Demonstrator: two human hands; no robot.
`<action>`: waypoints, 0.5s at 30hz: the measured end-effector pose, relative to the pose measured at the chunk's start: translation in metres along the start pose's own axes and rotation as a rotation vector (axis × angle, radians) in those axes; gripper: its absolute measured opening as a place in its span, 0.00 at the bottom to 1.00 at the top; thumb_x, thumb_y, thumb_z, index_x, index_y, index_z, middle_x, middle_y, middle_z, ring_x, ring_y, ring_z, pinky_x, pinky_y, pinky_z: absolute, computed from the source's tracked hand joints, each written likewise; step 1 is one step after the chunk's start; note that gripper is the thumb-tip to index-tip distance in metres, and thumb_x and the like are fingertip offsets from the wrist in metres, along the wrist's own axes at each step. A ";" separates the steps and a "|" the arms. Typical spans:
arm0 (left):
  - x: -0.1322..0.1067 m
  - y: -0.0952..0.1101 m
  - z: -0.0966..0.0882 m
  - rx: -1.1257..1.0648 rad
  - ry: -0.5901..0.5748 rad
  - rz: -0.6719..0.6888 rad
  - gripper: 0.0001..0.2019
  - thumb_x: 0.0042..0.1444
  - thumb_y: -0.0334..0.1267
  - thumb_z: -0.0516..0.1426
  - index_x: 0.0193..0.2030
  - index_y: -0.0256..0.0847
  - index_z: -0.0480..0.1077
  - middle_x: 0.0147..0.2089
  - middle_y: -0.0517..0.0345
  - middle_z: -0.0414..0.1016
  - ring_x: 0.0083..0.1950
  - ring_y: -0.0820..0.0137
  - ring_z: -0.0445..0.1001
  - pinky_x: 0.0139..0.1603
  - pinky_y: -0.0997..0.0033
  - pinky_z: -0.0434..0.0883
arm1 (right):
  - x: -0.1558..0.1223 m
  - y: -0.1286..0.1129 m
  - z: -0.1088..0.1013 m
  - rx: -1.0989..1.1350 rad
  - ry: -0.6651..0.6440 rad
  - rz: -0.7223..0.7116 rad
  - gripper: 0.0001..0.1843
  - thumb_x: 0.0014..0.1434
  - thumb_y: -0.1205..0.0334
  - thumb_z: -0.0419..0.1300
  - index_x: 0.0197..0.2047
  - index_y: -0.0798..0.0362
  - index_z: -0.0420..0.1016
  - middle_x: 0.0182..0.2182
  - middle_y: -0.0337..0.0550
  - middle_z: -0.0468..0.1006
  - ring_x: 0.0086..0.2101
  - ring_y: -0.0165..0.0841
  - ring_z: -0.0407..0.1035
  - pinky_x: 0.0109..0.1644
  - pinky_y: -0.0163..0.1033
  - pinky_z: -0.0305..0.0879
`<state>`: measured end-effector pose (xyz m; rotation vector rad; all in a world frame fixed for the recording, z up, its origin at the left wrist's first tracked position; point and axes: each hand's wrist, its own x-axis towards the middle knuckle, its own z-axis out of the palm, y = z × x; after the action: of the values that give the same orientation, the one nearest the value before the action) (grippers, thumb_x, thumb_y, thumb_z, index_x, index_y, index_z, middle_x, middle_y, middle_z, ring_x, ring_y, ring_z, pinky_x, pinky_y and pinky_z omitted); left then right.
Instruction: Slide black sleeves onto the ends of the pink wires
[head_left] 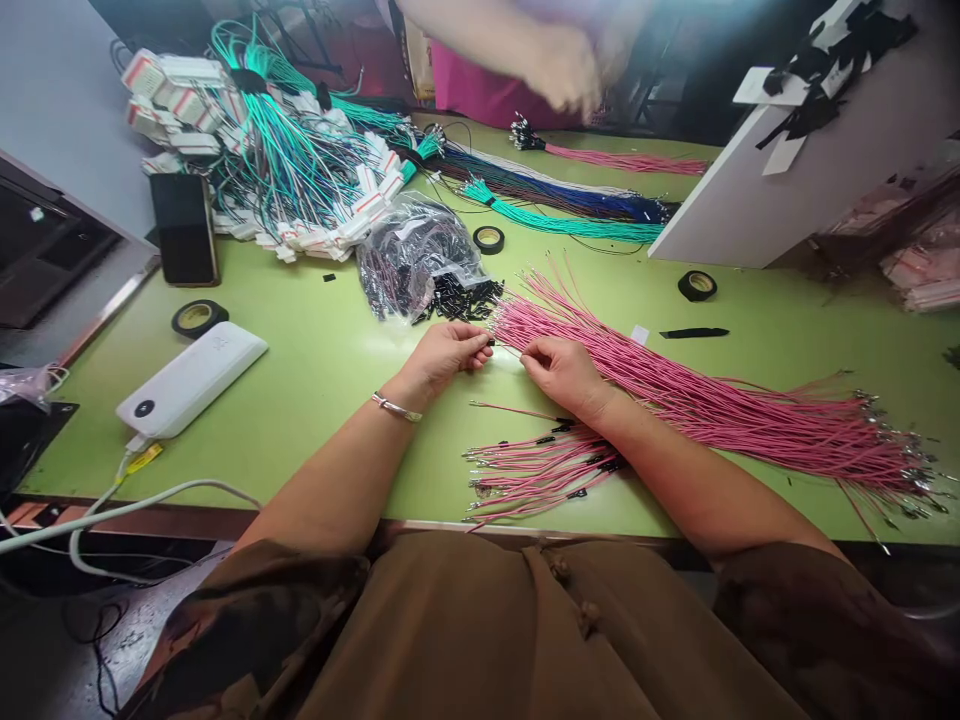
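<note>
Left hand [442, 355] pinches black sleeve [490, 343], right hand [562, 375] pinches one pink wire [513, 350] at big bundle's [712, 400] fanned end. Small sleeved pile [540, 465] below bundle looks done; most of bundle seemingly left.

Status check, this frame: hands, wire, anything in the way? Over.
Left hand pinching small black sleeve. Right hand pinching one pink wire beside the pink bundle. Sleeved wires lie under right forearm; co-worker's hand far side, apart.

Wire bundle [712, 400] right on table [315, 380]; bag [416, 255] centre; power bank [191, 378] left, tape roll [199, 318], phone [184, 228] behind it; loose wires [525, 465] front.
</note>
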<state>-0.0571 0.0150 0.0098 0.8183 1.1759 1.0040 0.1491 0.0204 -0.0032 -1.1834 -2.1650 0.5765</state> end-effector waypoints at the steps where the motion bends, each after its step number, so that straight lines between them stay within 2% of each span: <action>1: 0.000 0.000 0.000 0.003 0.003 0.004 0.04 0.54 0.28 0.65 0.33 0.29 0.75 0.24 0.55 0.76 0.20 0.80 0.69 0.23 0.81 0.67 | 0.000 0.000 0.000 -0.003 -0.001 -0.007 0.07 0.58 0.65 0.58 0.30 0.54 0.76 0.27 0.41 0.79 0.28 0.30 0.68 0.37 0.36 0.62; 7: 0.000 0.003 0.000 0.007 0.004 0.013 0.03 0.58 0.26 0.60 0.33 0.30 0.75 0.22 0.59 0.73 0.19 0.82 0.66 0.20 0.83 0.62 | -0.003 0.001 -0.001 -0.019 -0.021 -0.025 0.08 0.58 0.64 0.58 0.31 0.54 0.77 0.28 0.42 0.79 0.29 0.30 0.69 0.37 0.36 0.62; 13: 0.000 0.002 0.000 0.186 -0.042 0.052 0.04 0.57 0.29 0.62 0.31 0.31 0.75 0.23 0.58 0.74 0.19 0.82 0.66 0.19 0.82 0.62 | -0.003 -0.005 -0.005 -0.081 -0.083 -0.007 0.09 0.60 0.63 0.57 0.34 0.54 0.78 0.31 0.43 0.80 0.31 0.31 0.70 0.39 0.36 0.62; 15: 0.001 0.001 -0.001 0.173 -0.040 0.051 0.04 0.56 0.30 0.63 0.32 0.31 0.76 0.23 0.58 0.74 0.19 0.81 0.66 0.20 0.82 0.62 | -0.003 -0.005 -0.006 -0.107 -0.090 -0.006 0.10 0.60 0.62 0.56 0.34 0.54 0.78 0.32 0.44 0.81 0.32 0.32 0.70 0.39 0.37 0.62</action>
<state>-0.0582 0.0165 0.0105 1.0049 1.2246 0.9318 0.1513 0.0158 0.0033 -1.2275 -2.3001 0.5262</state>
